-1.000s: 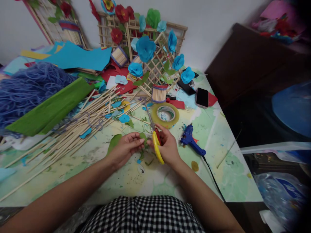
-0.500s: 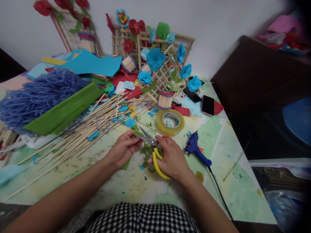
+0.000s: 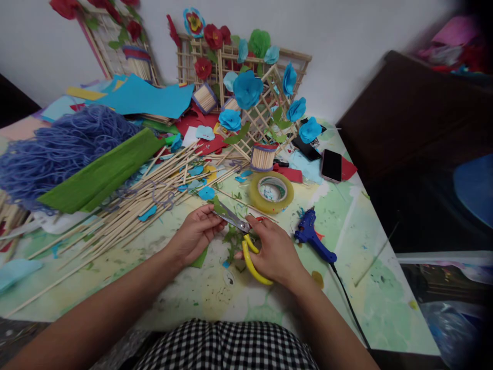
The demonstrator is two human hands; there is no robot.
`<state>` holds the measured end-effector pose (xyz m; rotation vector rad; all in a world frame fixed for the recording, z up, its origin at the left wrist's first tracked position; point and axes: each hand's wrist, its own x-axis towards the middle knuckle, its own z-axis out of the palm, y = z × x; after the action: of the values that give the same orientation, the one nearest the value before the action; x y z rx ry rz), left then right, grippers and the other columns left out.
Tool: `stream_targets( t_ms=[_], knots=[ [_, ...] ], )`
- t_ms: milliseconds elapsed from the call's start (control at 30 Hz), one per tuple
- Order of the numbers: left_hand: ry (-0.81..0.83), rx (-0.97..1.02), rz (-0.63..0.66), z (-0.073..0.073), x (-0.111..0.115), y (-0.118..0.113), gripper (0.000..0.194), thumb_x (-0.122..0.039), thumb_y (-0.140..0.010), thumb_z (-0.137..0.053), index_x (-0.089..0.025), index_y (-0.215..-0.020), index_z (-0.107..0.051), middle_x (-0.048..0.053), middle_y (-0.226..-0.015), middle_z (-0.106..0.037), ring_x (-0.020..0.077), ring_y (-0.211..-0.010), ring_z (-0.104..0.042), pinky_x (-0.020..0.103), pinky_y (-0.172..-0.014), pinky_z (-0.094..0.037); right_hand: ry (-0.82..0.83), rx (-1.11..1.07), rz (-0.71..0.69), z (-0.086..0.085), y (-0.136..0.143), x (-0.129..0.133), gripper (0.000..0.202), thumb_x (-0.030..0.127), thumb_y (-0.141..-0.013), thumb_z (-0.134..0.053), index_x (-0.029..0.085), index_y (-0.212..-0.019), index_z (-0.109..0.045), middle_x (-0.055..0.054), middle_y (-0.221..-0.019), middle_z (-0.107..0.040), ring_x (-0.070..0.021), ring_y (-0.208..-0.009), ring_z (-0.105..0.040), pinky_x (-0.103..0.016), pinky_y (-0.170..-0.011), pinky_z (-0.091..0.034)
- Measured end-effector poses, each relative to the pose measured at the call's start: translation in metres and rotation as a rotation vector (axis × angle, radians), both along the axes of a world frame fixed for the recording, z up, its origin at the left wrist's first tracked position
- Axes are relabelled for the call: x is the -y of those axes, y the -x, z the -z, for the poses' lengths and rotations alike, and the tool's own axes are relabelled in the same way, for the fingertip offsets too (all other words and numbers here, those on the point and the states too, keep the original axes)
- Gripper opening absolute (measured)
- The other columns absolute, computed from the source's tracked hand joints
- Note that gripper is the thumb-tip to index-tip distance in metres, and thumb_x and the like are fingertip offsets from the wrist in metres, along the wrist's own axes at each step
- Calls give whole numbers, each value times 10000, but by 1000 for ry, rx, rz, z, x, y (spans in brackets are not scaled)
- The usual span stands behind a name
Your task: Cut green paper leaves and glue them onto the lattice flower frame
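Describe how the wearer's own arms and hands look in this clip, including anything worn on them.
Both the left hand and the right hand are ungloved, and the forearms are bare, with no sleeve in view. No watch or bracelet shows at either wrist. Below, a black-and-white checked garment covers the body.

You can read no text, label, brand or number here, as the small greenish marks (image 3: 271, 192) showing inside the yellow tape roll (image 3: 254, 197) are too blurred to make out.
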<state>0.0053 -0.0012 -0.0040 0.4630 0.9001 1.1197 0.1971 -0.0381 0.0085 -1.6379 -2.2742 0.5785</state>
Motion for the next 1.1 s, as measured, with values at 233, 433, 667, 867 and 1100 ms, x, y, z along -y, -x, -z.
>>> stream_targets(
  t_ms=[233, 433, 667, 867, 1100],
  knots=[
    [-16, 15, 23, 3, 0, 1, 183, -42, -630, -764, -108, -773, -671, 14, -713, -671, 79, -613, -613, 153, -589, -531, 18, 12, -1, -2, 0, 0, 685, 558, -792, -586, 170, -1351, -504, -130, -1076, -640, -283, -1013, -605, -385, -854, -482],
    [-2, 27, 14, 3, 0, 1, 169, -26, -644, -748, -112, -767, -672, 11, -703, -666, 78, -610, -618, 153, -597, -533, 35, 9, -9, -3, 1, 0, 684, 556, -794, -588, 165, -1350, -511, -134, -1093, -657, -274, -1006, -624, -368, -860, -484],
    [1, 4, 43, 3, 0, 3, 150, -23, -661, -728, -107, -761, -653, 15, -689, -654, 75, -598, -606, 156, -601, -527, 53, -4, -4, -2, 1, -1, 689, 556, -790, -596, 152, -1344, -522, -135, -1123, -675, -279, -1019, -642, -369, -878, -486],
    [-36, -27, 48, 1, -1, 4, 160, -78, -654, -754, -108, -764, -642, 18, -701, -649, 81, -606, -601, 167, -613, -514, 65, -15, -1, -1, 1, -1, 670, 543, -796, -600, 155, -1337, -529, -131, -1132, -686, -276, -1028, -650, -364, -877, -491],
    [-68, -97, -15, 2, -4, 6, 200, -122, -623, -788, -140, -747, -632, -8, -665, -637, 92, -593, -599, 200, -623, -500, 54, -26, -6, -1, 1, 0, 618, 506, -804, -607, 174, -1321, -538, -121, -1147, -689, -266, -1039, -653, -351, -868, -497]
  ],
)
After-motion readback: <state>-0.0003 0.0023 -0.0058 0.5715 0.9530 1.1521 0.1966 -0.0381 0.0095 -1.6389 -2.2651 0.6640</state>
